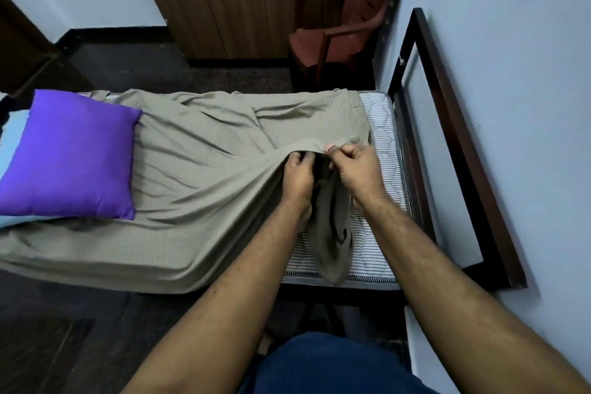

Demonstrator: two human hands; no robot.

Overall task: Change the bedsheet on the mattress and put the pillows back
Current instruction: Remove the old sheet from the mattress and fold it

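A grey-green bedsheet (204,169) lies rumpled over most of the striped mattress (380,125), whose right end is bare. My left hand (299,174) and my right hand (356,166) both grip a bunched edge of the sheet, lifted above the mattress, with a corner of cloth hanging down between my forearms. A purple pillow (72,157) lies on the sheet at the left end, over a light blue pillow (11,150) that shows only at its edge.
A dark wooden bed frame (447,137) stands against the right wall. A brown plastic chair (342,25) sits beyond the bed beside a wooden wardrobe (224,0). Dark floor surrounds the bed on the near and far sides.
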